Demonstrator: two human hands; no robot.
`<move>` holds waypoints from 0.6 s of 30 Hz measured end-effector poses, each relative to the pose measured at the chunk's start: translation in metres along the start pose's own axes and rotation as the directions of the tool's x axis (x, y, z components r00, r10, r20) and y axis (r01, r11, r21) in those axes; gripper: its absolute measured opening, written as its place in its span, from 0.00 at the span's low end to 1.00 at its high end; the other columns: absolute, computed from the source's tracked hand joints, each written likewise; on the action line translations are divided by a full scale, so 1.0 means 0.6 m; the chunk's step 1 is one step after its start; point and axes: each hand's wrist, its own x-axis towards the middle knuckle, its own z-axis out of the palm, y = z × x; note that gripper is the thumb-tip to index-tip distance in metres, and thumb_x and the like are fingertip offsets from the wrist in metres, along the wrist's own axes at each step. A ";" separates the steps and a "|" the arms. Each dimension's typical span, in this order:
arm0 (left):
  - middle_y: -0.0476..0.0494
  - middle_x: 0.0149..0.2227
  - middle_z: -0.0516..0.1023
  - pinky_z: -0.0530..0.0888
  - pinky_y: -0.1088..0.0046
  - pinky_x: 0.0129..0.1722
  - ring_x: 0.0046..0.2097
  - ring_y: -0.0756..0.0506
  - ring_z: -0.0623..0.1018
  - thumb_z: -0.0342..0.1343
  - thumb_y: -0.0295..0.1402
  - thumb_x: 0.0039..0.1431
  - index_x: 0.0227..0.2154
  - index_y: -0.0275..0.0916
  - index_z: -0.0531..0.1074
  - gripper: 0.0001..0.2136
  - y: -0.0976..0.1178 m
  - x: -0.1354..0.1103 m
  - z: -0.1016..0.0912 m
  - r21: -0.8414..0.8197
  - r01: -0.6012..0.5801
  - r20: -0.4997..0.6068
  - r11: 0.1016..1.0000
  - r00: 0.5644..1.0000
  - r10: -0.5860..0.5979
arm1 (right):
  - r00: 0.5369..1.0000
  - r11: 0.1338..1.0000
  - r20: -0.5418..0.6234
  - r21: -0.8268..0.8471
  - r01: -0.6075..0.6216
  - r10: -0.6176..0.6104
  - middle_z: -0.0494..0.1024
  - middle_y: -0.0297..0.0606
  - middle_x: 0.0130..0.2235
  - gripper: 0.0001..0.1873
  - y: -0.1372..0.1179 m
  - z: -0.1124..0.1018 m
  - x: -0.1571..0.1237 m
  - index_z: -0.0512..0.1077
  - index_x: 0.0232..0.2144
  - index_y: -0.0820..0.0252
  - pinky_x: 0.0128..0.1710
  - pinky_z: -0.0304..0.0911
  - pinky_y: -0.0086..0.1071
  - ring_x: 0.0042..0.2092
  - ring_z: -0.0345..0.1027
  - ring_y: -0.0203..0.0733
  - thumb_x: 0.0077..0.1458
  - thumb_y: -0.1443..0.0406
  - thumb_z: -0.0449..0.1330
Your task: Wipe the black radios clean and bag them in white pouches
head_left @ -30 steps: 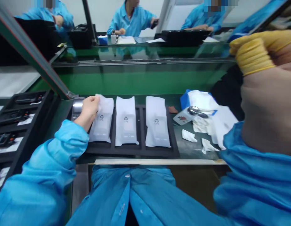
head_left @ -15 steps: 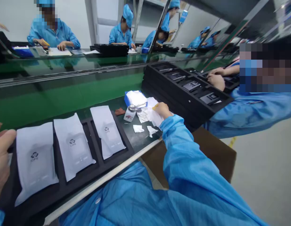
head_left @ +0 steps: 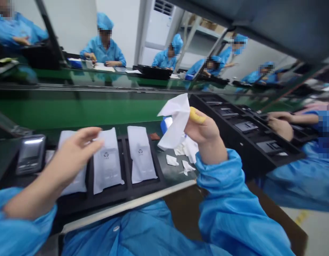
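My right hand [head_left: 205, 133], with a yellow finger cot [head_left: 197, 115], pinches a white plastic bag [head_left: 176, 122] raised above the bench. My left hand [head_left: 74, 153] is empty, fingers apart, over a black foam tray [head_left: 128, 192]. It partly covers one white bag [head_left: 76, 185] in that tray. Two more bags with a printed recycling mark, a middle one [head_left: 107, 167] and a right one [head_left: 141, 160], lie in the slots beside it, each with a flat object showing faintly inside. At the tray's left end is a bare dark handheld device [head_left: 30, 155] with a screen and keys.
Right of the tray are scraps of white paper [head_left: 172, 160], a brown piece [head_left: 154, 136] and a blue box [head_left: 164, 124]. Stacked black trays [head_left: 220, 131] holding devices stand further right, with a co-worker's hands [head_left: 281, 126] over them. Several people in blue sit across the green bench.
My right hand has lifted a white bag off the pile and brought it up. My left hand has moved inward over the tray. The view has shifted left, revealing the bare device.
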 end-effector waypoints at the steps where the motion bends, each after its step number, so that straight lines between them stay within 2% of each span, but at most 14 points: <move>1: 0.38 0.50 0.78 0.69 0.52 0.54 0.56 0.30 0.71 0.70 0.48 0.32 0.38 0.43 0.77 0.26 0.012 -0.004 0.014 0.001 0.062 0.082 0.998 0.995 -0.062 | 0.994 0.994 0.112 0.109 -0.011 -0.001 0.75 0.33 0.36 0.08 -0.004 0.044 -0.008 0.67 0.30 0.52 0.44 0.68 0.39 0.41 0.72 0.41 0.46 0.57 0.59; 3: 0.34 0.52 0.76 0.68 0.53 0.55 0.57 0.28 0.70 0.71 0.52 0.25 0.37 0.40 0.77 0.32 0.028 -0.008 0.032 -0.039 0.095 0.215 0.995 0.973 -0.084 | 0.945 0.970 0.321 0.208 -0.125 0.053 0.76 0.33 0.36 0.12 -0.001 0.130 -0.028 0.67 0.30 0.52 0.44 0.68 0.40 0.42 0.71 0.43 0.42 0.56 0.62; 5: 0.33 0.51 0.76 0.70 0.56 0.53 0.55 0.30 0.72 0.69 0.56 0.27 0.39 0.39 0.77 0.35 0.032 -0.011 0.033 -0.169 0.048 0.297 0.984 0.955 0.005 | 0.840 0.940 0.528 0.207 -0.273 0.127 0.77 0.34 0.35 0.14 0.013 0.207 -0.048 0.68 0.29 0.52 0.41 0.68 0.40 0.42 0.72 0.45 0.38 0.56 0.64; 6: 0.33 0.50 0.77 0.72 0.59 0.51 0.53 0.32 0.74 0.68 0.57 0.30 0.40 0.38 0.77 0.34 0.030 -0.013 0.027 -0.240 0.014 0.296 0.971 0.953 0.060 | 0.774 0.922 0.614 0.194 -0.336 0.153 0.77 0.35 0.34 0.15 0.023 0.240 -0.057 0.68 0.29 0.53 0.40 0.68 0.40 0.41 0.72 0.46 0.37 0.55 0.64; 8: 0.36 0.43 0.80 0.75 0.64 0.45 0.47 0.36 0.78 0.68 0.55 0.35 0.38 0.37 0.76 0.30 0.022 -0.021 0.002 -0.329 -0.056 0.189 0.943 0.974 0.124 | 0.655 0.883 0.732 0.169 -0.438 0.185 0.77 0.35 0.33 0.16 0.045 0.298 -0.071 0.69 0.30 0.53 0.38 0.67 0.38 0.39 0.71 0.45 0.36 0.55 0.65; 10: 0.40 0.37 0.82 0.76 0.68 0.39 0.41 0.40 0.79 0.67 0.52 0.40 0.35 0.36 0.77 0.25 0.012 -0.033 -0.034 -0.334 -0.113 -0.041 0.936 0.994 0.105 | 0.565 0.869 0.796 0.106 -0.483 0.217 0.76 0.33 0.32 0.15 0.062 0.347 -0.077 0.69 0.30 0.54 0.37 0.67 0.35 0.36 0.71 0.40 0.39 0.56 0.66; 11: 0.42 0.35 0.82 0.76 0.69 0.37 0.39 0.41 0.80 0.67 0.50 0.42 0.33 0.36 0.77 0.22 0.008 -0.040 -0.056 -0.317 -0.136 -0.166 0.939 0.982 0.087 | 0.531 0.883 0.813 0.045 -0.467 0.239 0.76 0.32 0.31 0.13 0.067 0.370 -0.075 0.69 0.30 0.54 0.37 0.67 0.34 0.34 0.70 0.38 0.41 0.57 0.65; 12: 0.43 0.34 0.81 0.76 0.70 0.36 0.37 0.42 0.79 0.67 0.49 0.43 0.32 0.37 0.77 0.20 0.005 -0.048 -0.079 -0.301 -0.160 -0.281 0.940 0.957 0.073 | 0.512 0.911 0.819 -0.030 -0.411 0.258 0.76 0.32 0.31 0.11 0.069 0.392 -0.070 0.70 0.30 0.55 0.36 0.66 0.32 0.32 0.69 0.36 0.44 0.59 0.64; 13: 0.44 0.34 0.81 0.76 0.70 0.36 0.36 0.44 0.79 0.68 0.47 0.43 0.31 0.37 0.77 0.18 0.003 -0.056 -0.102 -0.289 -0.185 -0.382 0.939 0.922 0.064 | 0.515 0.943 0.814 -0.113 -0.312 0.268 0.76 0.32 0.32 0.08 0.069 0.414 -0.063 0.70 0.30 0.56 0.36 0.66 0.31 0.32 0.68 0.34 0.47 0.60 0.63; 15: 0.45 0.34 0.81 0.76 0.71 0.38 0.36 0.45 0.79 0.70 0.41 0.40 0.30 0.36 0.78 0.16 0.004 -0.073 -0.148 -0.258 -0.218 -0.537 0.941 0.842 0.048 | 0.584 0.958 0.777 -0.288 -0.004 0.236 0.77 0.33 0.35 0.05 0.063 0.461 -0.041 0.71 0.33 0.58 0.36 0.66 0.29 0.32 0.68 0.32 0.52 0.64 0.59; 17: 0.46 0.35 0.82 0.76 0.71 0.41 0.38 0.45 0.78 0.72 0.38 0.38 0.29 0.36 0.78 0.15 0.007 -0.089 -0.189 -0.184 -0.250 -0.663 0.951 0.746 0.067 | 0.652 0.866 0.740 -0.424 0.265 0.163 0.78 0.35 0.39 0.06 0.056 0.510 -0.016 0.73 0.36 0.59 0.40 0.66 0.28 0.36 0.70 0.32 0.54 0.67 0.57; 18: 0.46 0.35 0.82 0.76 0.72 0.42 0.40 0.45 0.78 0.72 0.37 0.39 0.29 0.36 0.78 0.15 0.009 -0.096 -0.207 -0.124 -0.263 -0.710 0.957 0.698 0.100 | 0.668 0.818 0.730 -0.467 0.336 0.142 0.79 0.36 0.42 0.07 0.054 0.535 -0.005 0.73 0.37 0.59 0.43 0.65 0.29 0.39 0.70 0.33 0.55 0.67 0.57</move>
